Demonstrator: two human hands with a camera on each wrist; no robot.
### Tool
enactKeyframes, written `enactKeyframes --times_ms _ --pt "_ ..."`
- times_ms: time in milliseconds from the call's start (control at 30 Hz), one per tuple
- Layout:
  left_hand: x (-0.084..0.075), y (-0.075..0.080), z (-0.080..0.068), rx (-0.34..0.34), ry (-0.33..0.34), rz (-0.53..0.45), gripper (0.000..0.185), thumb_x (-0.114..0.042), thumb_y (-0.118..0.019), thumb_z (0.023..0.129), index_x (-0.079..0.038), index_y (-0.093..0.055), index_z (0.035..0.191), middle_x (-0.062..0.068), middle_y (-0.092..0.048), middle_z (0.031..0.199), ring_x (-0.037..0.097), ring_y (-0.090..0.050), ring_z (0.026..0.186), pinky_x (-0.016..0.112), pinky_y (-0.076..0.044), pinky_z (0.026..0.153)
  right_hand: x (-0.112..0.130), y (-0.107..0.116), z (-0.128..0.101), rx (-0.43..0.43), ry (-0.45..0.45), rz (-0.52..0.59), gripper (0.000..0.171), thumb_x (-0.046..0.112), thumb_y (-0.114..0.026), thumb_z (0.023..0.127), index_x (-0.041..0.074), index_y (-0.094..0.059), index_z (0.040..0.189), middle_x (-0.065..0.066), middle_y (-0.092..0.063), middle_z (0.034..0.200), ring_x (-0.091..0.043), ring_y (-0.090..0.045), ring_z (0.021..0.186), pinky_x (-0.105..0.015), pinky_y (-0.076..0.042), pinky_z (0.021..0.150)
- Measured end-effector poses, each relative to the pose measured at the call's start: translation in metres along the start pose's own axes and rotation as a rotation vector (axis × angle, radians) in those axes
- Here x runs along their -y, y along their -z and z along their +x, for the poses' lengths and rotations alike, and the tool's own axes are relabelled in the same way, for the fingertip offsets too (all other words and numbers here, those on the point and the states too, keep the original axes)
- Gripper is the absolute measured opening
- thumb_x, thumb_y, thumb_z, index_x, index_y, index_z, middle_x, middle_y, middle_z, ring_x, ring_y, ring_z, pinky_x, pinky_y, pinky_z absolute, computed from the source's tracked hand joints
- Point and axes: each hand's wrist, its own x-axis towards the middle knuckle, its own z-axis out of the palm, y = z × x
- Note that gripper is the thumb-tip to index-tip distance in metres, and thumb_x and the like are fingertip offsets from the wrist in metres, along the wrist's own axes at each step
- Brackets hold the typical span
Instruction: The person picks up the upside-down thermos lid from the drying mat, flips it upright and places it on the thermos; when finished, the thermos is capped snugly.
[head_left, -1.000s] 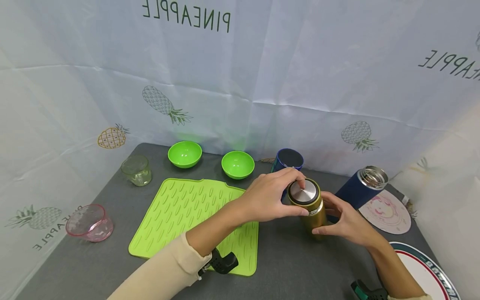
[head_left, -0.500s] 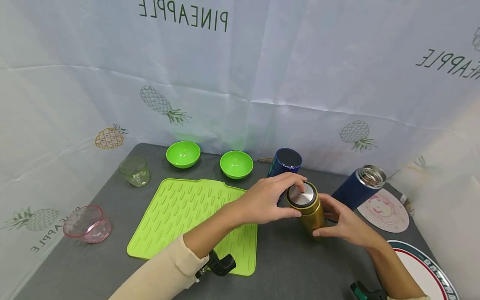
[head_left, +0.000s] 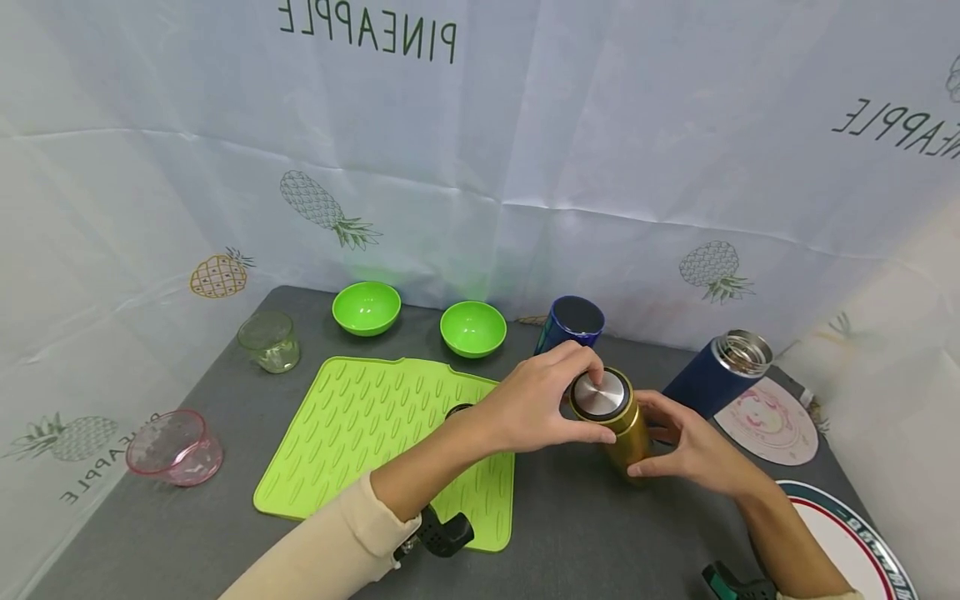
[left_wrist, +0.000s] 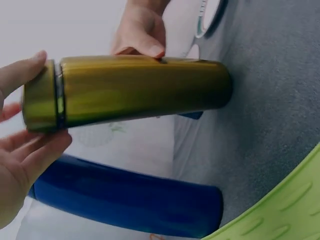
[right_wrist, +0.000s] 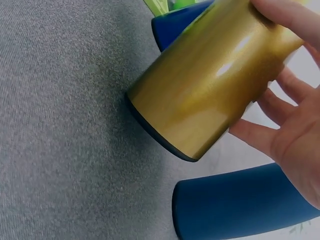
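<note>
A gold thermos flask (head_left: 628, 442) stands slightly tilted between both hands. From above, my left hand (head_left: 525, 407) grips its steel-topped lid (head_left: 600, 395), thumb on the near side and fingers over the top and far side. My right hand (head_left: 693, 442) holds the flask's body from the right. In the left wrist view, a thin dark seam with a metallic glint separates the lid (left_wrist: 40, 97) from the gold body (left_wrist: 145, 87). The right wrist view shows the body's dark base rim (right_wrist: 160, 137) close to the tabletop; whether they touch, I cannot tell.
A blue tumbler (head_left: 564, 329) stands behind the flask; a lidless navy flask (head_left: 708, 382) is to the right. Around them are a green mat (head_left: 375, 433), green bowls (head_left: 367, 308), glasses (head_left: 176, 450) and plates (head_left: 772, 421). A black-rimmed round thing (head_left: 458, 409) peeks past the left forearm.
The flask's lid end has shifted slightly left and toward me, both hands keeping hold. The silver neck band seen earlier below the lid no longer shows in the head view.
</note>
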Motion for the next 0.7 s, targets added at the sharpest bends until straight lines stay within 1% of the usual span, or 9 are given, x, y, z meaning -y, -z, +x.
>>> enactKeyframes --times_ms 100,167,200,267,400,433,500,633,700 --pt "0.000 0.005 0.000 0.054 -0.026 -0.048 0.046 -0.028 -0.086 0.083 -0.016 -0.056 0.117 -0.002 -0.060 0.132 0.009 -0.058 0.109 0.020 -0.051 0.091 -0.001 0.001 -0.001 0.009 -0.005 -0.002 0.075 0.002 -0.086 0.077 0.011 -0.051 0.143 0.014 -0.061 0.132 0.002 -0.062 0.118 -0.020 -0.055 0.095" --pt "-0.001 0.007 0.001 0.088 -0.034 -0.058 0.044 -0.023 -0.085 0.084 -0.016 -0.057 0.118 -0.001 -0.058 0.142 0.011 -0.057 0.122 0.022 -0.051 0.097 -0.001 0.002 -0.002 0.011 -0.003 -0.007 0.076 0.002 -0.086 0.077 0.011 -0.051 0.144 0.015 -0.061 0.132 0.003 -0.062 0.119 -0.020 -0.054 0.095" --pt "-0.002 0.007 0.001 0.097 -0.031 -0.046 0.044 -0.024 -0.084 0.084 -0.017 -0.057 0.118 -0.001 -0.055 0.146 0.011 -0.056 0.126 0.022 -0.051 0.100 -0.001 0.002 -0.002 0.009 -0.003 -0.010 0.076 0.002 -0.086 0.077 0.012 -0.050 0.144 0.015 -0.061 0.133 0.003 -0.062 0.119 -0.020 -0.054 0.095" --pt "-0.004 0.007 0.001 0.092 -0.016 0.005 0.045 -0.032 -0.083 0.085 -0.019 -0.057 0.119 -0.001 -0.054 0.145 0.011 -0.058 0.123 0.019 -0.051 0.097 -0.001 0.002 -0.002 0.010 0.002 -0.016 0.076 0.003 -0.086 0.077 0.012 -0.050 0.144 0.014 -0.061 0.133 0.003 -0.061 0.119 -0.019 -0.054 0.096" --pt "-0.010 0.003 0.003 0.043 0.017 0.090 0.050 -0.050 -0.082 0.083 -0.022 -0.056 0.115 -0.003 -0.054 0.125 0.007 -0.059 0.105 0.012 -0.050 0.087 -0.001 0.002 -0.002 0.010 0.008 -0.015 0.076 0.002 -0.086 0.077 0.012 -0.050 0.144 0.014 -0.060 0.134 0.003 -0.061 0.119 -0.019 -0.054 0.096" --pt "-0.010 0.003 0.003 0.035 0.016 0.079 0.049 -0.048 -0.083 0.083 -0.021 -0.056 0.114 -0.004 -0.055 0.122 0.007 -0.058 0.103 0.012 -0.049 0.085 -0.001 0.002 -0.003 0.011 0.009 -0.014 0.076 0.002 -0.086 0.077 0.012 -0.051 0.144 0.014 -0.060 0.134 0.003 -0.061 0.119 -0.019 -0.054 0.096" --pt "-0.009 0.003 0.004 0.044 -0.009 0.011 0.046 -0.039 -0.084 0.084 -0.019 -0.058 0.116 -0.003 -0.058 0.123 0.008 -0.058 0.106 0.013 -0.050 0.086 -0.001 0.002 -0.003 0.011 0.008 -0.013 0.076 0.003 -0.086 0.077 0.012 -0.051 0.144 0.014 -0.061 0.133 0.003 -0.061 0.119 -0.019 -0.054 0.096" --pt "-0.002 0.010 0.005 0.140 -0.094 -0.149 0.056 -0.015 -0.083 0.086 -0.014 -0.059 0.136 0.001 -0.058 0.143 0.013 -0.055 0.132 0.019 -0.048 0.105 -0.001 0.002 -0.003 0.010 0.003 -0.016 0.076 0.003 -0.086 0.077 0.013 -0.050 0.144 0.014 -0.061 0.133 0.003 -0.061 0.119 -0.019 -0.054 0.096" --pt "-0.001 0.013 0.005 0.184 -0.103 -0.141 0.062 -0.013 -0.080 0.088 -0.014 -0.056 0.145 0.002 -0.052 0.153 0.016 -0.048 0.144 0.024 -0.045 0.113 -0.001 0.002 -0.003 0.012 0.002 -0.016 0.076 0.003 -0.085 0.078 0.013 -0.050 0.145 0.015 -0.060 0.134 0.003 -0.060 0.120 -0.019 -0.054 0.096"
